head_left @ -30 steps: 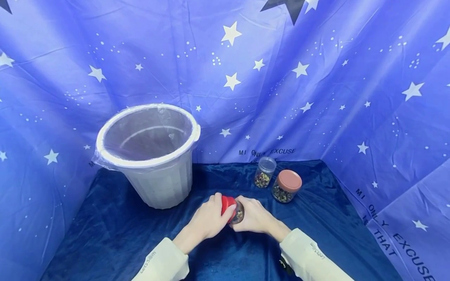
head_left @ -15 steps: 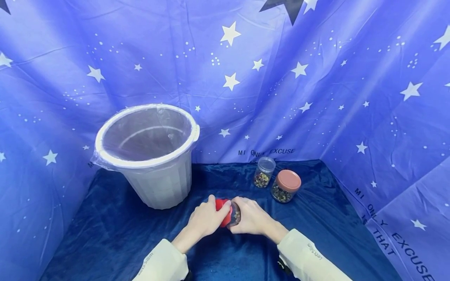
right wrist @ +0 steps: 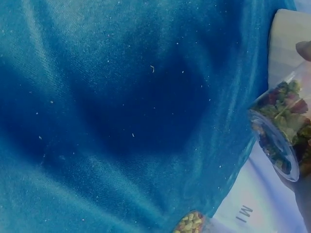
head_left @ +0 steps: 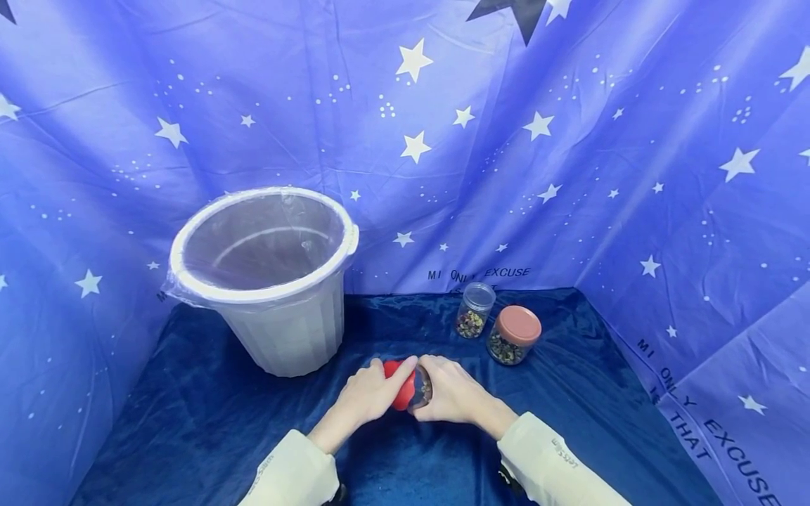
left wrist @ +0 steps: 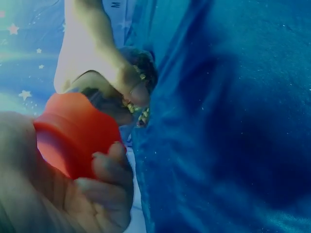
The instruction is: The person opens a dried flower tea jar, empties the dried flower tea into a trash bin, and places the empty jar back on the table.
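Between both hands, low in the middle of the head view, is a clear jar point(head_left: 423, 391) with a red lid point(head_left: 405, 398), lying tilted on its side. My left hand point(head_left: 363, 393) grips the lid, its thumb across the top and its fingers curled underneath, as the left wrist view shows. The jar's body is gripped by my right hand point(head_left: 457, 393). Dried, mixed-coloured pieces show through the wall of the jar point(right wrist: 286, 114) in the right wrist view. Much of the jar is hidden by the right hand.
Behind the right hand stand a clear-lidded jar point(head_left: 476, 309) of yellow and red pieces and a pink-lidded jar point(head_left: 514, 337) of dark pieces. At left stands a white bin point(head_left: 285, 341) with a plastic liner. Blue cloth point(head_left: 569, 422) covers the table; a starry curtain point(head_left: 354, 84) surrounds it.
Both hands and the jar have shifted slightly left and nearer the body. The left hand has turned with the red lid, and its thumb now lies further up.
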Motion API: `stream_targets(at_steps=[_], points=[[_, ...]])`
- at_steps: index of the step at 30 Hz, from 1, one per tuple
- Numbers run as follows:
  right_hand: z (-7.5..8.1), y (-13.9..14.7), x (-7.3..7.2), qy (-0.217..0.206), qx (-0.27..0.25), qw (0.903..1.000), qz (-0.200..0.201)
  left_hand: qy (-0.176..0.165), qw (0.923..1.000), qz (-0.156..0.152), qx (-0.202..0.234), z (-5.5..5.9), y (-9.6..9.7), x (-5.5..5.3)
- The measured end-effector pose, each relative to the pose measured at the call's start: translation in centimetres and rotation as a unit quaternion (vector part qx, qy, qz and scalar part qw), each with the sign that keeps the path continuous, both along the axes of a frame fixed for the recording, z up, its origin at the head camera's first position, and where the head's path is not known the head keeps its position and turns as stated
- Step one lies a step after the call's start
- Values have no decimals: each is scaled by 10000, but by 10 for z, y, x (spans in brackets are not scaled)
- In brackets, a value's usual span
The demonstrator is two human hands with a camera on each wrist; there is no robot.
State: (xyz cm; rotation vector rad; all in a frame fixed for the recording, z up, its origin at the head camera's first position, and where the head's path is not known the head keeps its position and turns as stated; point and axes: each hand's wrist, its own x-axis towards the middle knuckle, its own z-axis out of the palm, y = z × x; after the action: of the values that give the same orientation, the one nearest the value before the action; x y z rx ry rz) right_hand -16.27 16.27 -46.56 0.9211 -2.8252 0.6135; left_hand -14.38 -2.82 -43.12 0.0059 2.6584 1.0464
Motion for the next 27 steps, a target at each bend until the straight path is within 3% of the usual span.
stream_targets(at_steps=[6,9,11,14,19,23,27], points=[[0,0,0,-139,-111,9998,-128,-14,9997,-140,206,0,-5,-3],[0,1,0,-168,-146,9996,-189,353,9974,-385,488,-3,-7,-5],[0,2,-1,-189,-163,9995,-184,812,9917,-735,671,-4,-9,-5],[1,4,-2,-301,-209,9992,-166,1548,9743,-1451,760,-5,-14,-6],[2,6,-4,-330,-237,9991,-110,2464,9359,-2470,476,-2,-23,-6],[3,6,-4,-228,-200,9995,-65,2771,9172,-2850,270,2,-28,-6],[4,7,-3,-265,-203,9994,-56,2857,9062,-3111,215,3,-32,-6]])
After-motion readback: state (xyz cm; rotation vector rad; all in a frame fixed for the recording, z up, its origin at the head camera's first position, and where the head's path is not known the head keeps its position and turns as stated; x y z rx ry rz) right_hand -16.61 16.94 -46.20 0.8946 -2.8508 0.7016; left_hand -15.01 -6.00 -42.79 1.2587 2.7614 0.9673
